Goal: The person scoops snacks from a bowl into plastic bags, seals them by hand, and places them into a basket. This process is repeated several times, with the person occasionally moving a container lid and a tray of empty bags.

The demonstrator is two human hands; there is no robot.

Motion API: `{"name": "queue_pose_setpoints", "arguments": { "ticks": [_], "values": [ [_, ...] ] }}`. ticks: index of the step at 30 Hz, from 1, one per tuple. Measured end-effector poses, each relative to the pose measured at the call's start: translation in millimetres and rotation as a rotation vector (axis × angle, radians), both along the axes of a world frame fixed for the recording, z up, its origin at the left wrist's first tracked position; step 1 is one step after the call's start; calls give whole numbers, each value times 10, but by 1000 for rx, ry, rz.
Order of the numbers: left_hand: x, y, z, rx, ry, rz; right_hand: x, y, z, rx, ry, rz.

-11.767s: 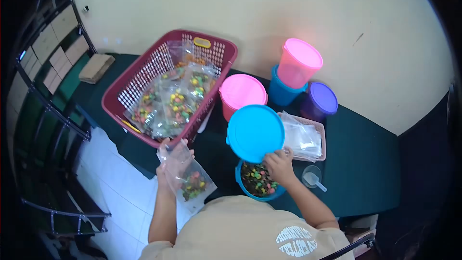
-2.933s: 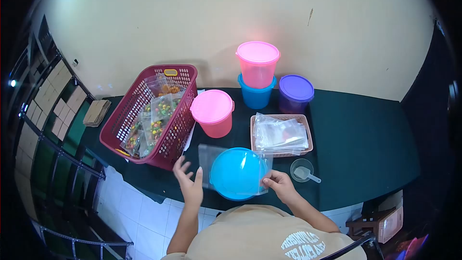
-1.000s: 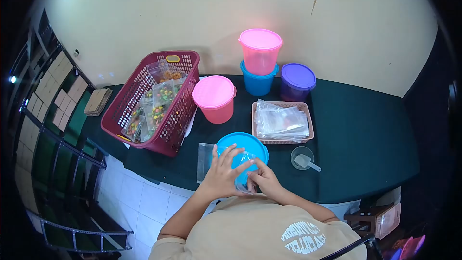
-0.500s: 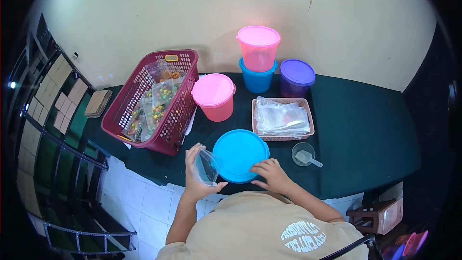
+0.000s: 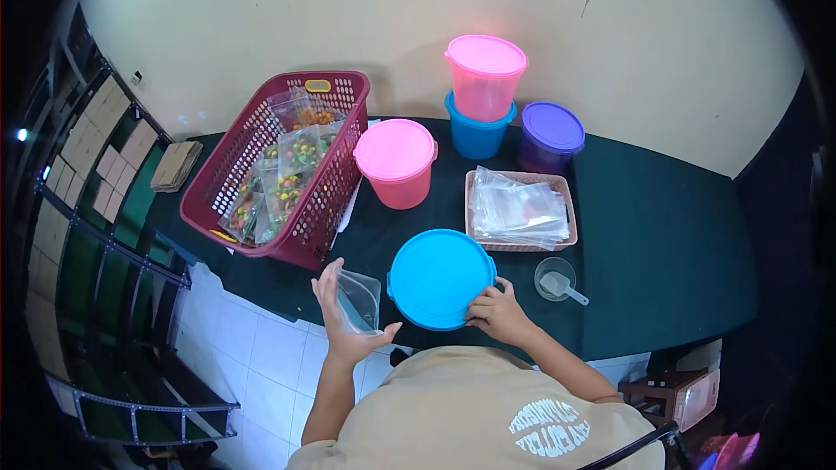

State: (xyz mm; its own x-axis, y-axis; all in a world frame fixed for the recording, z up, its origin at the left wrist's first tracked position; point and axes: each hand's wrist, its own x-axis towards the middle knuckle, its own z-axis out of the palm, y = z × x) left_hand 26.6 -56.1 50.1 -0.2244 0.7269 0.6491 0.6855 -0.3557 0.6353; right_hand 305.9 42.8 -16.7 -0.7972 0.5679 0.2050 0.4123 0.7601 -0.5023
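A: Why this hold?
B: Left hand (image 5: 347,341) grips the clear bag (image 5: 361,300) above the front edge of the table (image 5: 662,278), likely keeping it open; right hand (image 5: 505,315) grips the blue lid (image 5: 440,274) rim, presumably for purchase.

a clear plastic bag (image 5: 358,303) bulges upright within the left hand (image 5: 345,331). a round blue lid (image 5: 441,278) touches the right hand (image 5: 502,315), which grips its near-right rim.
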Motion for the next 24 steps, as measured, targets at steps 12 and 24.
{"name": "queue_pose_setpoints", "arguments": {
  "ticks": [12, 24],
  "values": [
    [-67, 37, 57, -34, 167, 98, 161, 150, 550, 138, 259, -173],
    [-43, 51, 136, -63, 200, 99, -14, 1195, 258, 226, 345, -369]
  ]
}}
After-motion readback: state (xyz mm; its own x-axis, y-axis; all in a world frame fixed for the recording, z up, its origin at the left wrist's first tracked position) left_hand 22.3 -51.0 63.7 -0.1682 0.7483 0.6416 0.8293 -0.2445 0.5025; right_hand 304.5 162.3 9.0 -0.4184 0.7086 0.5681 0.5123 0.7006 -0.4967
